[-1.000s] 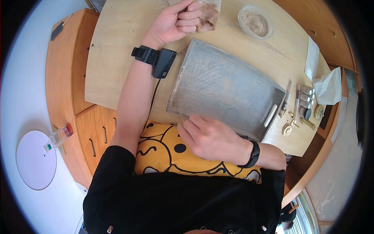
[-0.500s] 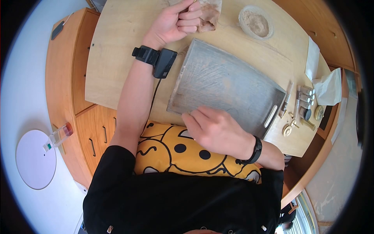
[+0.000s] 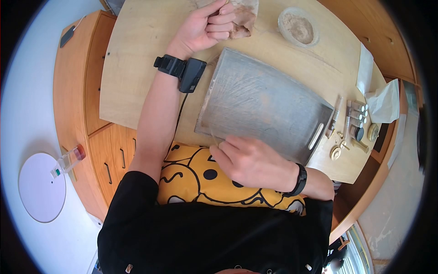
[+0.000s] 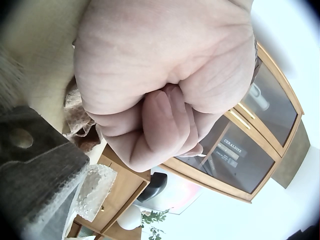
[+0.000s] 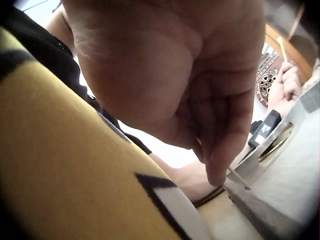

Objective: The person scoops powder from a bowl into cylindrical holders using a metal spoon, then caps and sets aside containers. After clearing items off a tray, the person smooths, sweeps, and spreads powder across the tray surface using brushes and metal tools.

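In the head view my left hand is raised at the top, fingers curled beside crumpled brown-stained paper. The right wrist view shows a thin pale stick pinched upright in it. My right hand is over the near edge of a grey tray, thumb and fingertips pinching a thin stick whose end points toward the tray's near left corner. That thin stick also shows below the fingertips in the right wrist view. Whether its tip touches the tray, I cannot tell.
A bowl of greyish-brown material stands behind the tray. Several small bottles, brass-coloured parts and white paper lie at the right. A yellow cushion is between my body and the table.
My right hand rose a little toward the tray, then came back down nearer the cushion. My left hand has stayed in place.
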Demonstrator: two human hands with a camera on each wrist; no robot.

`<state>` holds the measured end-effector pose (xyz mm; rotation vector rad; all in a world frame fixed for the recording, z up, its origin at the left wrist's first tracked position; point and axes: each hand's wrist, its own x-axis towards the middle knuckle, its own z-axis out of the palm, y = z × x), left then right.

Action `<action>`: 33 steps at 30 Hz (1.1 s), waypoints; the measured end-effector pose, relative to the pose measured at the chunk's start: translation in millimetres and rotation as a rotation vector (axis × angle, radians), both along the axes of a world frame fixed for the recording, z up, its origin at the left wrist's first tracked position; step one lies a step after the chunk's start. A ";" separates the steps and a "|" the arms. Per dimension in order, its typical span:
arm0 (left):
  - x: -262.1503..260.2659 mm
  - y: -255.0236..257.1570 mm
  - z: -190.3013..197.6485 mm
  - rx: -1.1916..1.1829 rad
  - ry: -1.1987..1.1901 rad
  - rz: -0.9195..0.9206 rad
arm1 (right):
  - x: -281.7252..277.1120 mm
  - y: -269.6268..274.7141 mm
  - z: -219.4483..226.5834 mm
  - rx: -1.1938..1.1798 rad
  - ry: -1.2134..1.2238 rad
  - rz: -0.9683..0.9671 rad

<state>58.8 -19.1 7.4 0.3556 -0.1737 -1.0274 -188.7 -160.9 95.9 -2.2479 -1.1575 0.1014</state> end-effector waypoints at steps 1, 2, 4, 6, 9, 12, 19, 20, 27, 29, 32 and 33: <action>-0.1 -0.1 0.9 0.002 -0.001 0.001 | 1.2 -1.2 3.4 -0.001 0.000 -0.001; -0.3 0.1 1.9 0.001 -0.002 0.001 | 2.9 -2.5 7.3 -0.072 -0.011 -0.062; -1.2 0.3 4.3 0.046 -0.080 0.025 | 2.3 -2.5 7.6 -0.143 -0.023 -0.124; -0.8 0.2 3.6 0.030 -0.076 0.017 | -1.9 -0.2 2.5 -0.112 -0.064 -0.071; -0.6 0.5 -0.6 -0.010 -0.063 0.004 | -2.6 -0.7 8.2 -0.052 0.038 0.007; -0.3 0.2 0.7 0.000 -0.016 0.006 | 5.1 -6.3 15.1 -0.123 0.011 -0.167; -0.9 0.1 0.2 0.006 -0.030 0.024 | -4.4 -2.7 2.8 -0.107 -0.061 -0.129; -1.6 -0.9 0.6 0.002 -0.028 0.020 | -2.4 -5.8 4.2 -0.041 0.059 -0.110; -1.0 1.2 -0.1 -0.004 -0.044 0.016 | 3.3 -43.8 6.1 0.192 0.636 -0.343; -1.1 1.3 1.2 0.033 -0.032 0.023 | 4.6 -52.0 8.1 0.182 0.864 -0.431; -0.8 0.9 0.6 0.009 -0.026 0.007 | 3.8 -62.8 1.1 0.028 0.667 -0.457; -0.8 0.9 0.8 0.019 -0.036 0.014 | 2.0 -61.9 -2.3 0.028 0.666 -0.456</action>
